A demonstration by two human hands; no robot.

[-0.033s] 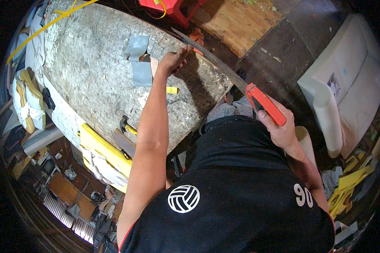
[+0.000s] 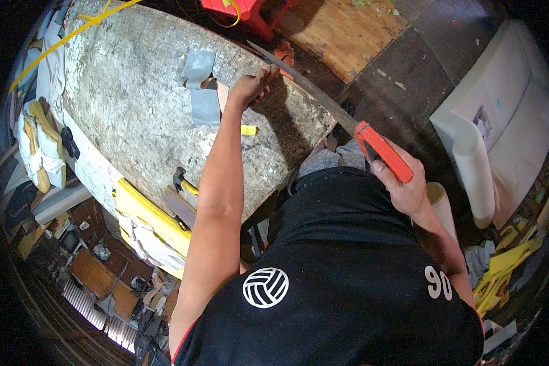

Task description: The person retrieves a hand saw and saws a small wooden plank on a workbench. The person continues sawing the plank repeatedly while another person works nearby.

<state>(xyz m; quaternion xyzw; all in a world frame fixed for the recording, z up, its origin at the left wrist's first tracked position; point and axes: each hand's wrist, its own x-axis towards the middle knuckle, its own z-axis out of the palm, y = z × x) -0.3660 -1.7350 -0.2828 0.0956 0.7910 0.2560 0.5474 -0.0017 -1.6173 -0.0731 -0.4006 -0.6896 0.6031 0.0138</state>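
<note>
My right hand [image 2: 402, 183] grips the red handle [image 2: 384, 149] of a handsaw, whose long blade [image 2: 323, 97] runs up-left along the right edge of the scuffed workboard [image 2: 122, 91]. Near that edge, my left hand [image 2: 253, 86] has curled fingers beside the blade; what they hold, if anything, is hidden. A narrow orange piece [image 2: 286, 75] shows just right of those fingers. Left of the hand lie bent blue-grey offcuts [image 2: 201, 104] and a small yellow piece [image 2: 248, 130]. A hammer [image 2: 186, 183] rests at the board's lower edge.
A red plastic stool [image 2: 262, 15] stands beyond the board, beside a wooden panel [image 2: 348, 30] on the floor. A large pale padded sheet [image 2: 500, 134] is at right. Yellow foam strips [image 2: 146, 213], white bundles [image 2: 39, 146] and clutter [image 2: 104, 274] surround the board's left and lower sides.
</note>
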